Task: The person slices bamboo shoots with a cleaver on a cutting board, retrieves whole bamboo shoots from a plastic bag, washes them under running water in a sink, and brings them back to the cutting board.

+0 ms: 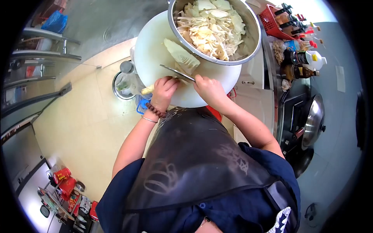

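White board (149, 50): a knife (176, 73) is gripped in the closed right hand (210, 91), a pale vegetable (147, 90) held under the curled left hand (165, 91); slices (213, 33) are heaped in the far bowl (255, 44).

The knife (178, 73), its metal blade seen almost edge-on, slants above the round white board (145, 50), near a pale, ribbed vegetable wedge (181, 56) lying there. A yellowish piece (147, 90) juts from under the left hand (164, 90), which seems to cover the rest.
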Motion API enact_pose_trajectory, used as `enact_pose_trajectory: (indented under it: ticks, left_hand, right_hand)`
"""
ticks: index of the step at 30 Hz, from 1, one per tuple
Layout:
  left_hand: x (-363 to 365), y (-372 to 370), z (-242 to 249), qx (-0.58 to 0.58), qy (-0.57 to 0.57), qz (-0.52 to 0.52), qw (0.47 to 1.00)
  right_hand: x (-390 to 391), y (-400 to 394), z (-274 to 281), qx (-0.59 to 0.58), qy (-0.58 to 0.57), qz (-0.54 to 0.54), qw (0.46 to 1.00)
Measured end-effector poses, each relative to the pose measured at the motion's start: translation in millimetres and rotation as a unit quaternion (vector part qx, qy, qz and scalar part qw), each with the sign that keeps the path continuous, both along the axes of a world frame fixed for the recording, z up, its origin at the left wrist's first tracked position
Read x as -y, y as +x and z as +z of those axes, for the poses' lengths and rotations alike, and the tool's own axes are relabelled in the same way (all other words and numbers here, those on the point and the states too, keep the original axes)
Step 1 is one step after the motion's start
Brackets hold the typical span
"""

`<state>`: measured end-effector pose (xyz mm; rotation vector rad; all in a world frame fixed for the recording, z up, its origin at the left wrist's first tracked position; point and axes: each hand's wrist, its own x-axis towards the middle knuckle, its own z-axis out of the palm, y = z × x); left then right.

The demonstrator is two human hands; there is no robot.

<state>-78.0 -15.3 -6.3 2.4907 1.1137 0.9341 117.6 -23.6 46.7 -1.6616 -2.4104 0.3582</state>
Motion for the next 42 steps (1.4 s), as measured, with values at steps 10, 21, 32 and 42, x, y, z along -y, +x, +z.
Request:
enact_pose_trajectory:
  ticks: [10, 21, 32, 42]
  left_hand:
    - [-7, 11, 2, -0.006, 0.014, -0.018, 1.0]
    - [-3, 11, 6, -0.026, -0.029, -0.006, 0.999]
    - [1, 15, 8, -0.007, -0.055, 0.018, 0.998]
    - [3, 16, 7, -0.042, 0.001, 0.052, 0.998]
  right_hand:
    - [25, 11, 31, 0.018, -0.054, -0.019, 0.998]
    - [-2, 7, 14, -0.036, 0.008, -0.006, 0.999]
    - [-20, -5, -14, -0.06, -0.037, 0.014, 0.997]
    - [14, 8, 17, -0.005, -0.058, 0.027, 0.998]
